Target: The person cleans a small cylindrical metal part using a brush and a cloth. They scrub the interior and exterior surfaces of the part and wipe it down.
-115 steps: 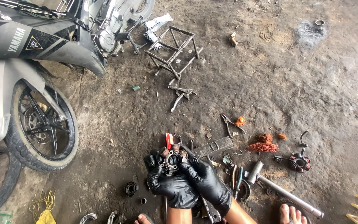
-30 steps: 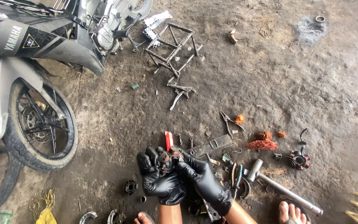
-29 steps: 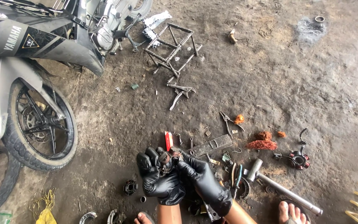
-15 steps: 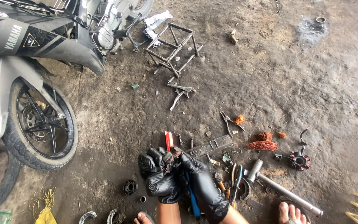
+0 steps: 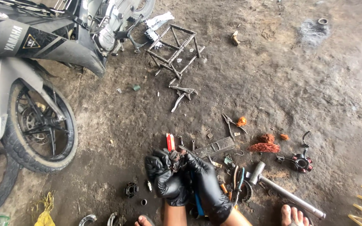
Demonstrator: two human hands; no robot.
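Both my hands wear black gloves and meet low in the middle of the view. My left hand (image 5: 164, 178) cups a small round metal part with copper-coloured windings (image 5: 175, 156), held just above the dirt floor. My right hand (image 5: 208, 180) closes on the same part from the right, fingers over its top. A red-handled tool (image 5: 170, 141) lies on the ground right behind the hands. Something blue (image 5: 199, 205) shows under my right wrist.
A motorcycle (image 5: 42, 42) with its front wheel (image 5: 38, 121) stands at the left. A metal frame (image 5: 174, 46), pliers (image 5: 231, 123), copper wire bundles (image 5: 265, 146), a wound stator (image 5: 301, 161), a steel tube (image 5: 290, 194) and my bare foot (image 5: 294, 215) lie around on the oily floor.
My hands have drawn closer together on the small part and shifted slightly right. Everything lying on the floor stays where it was.
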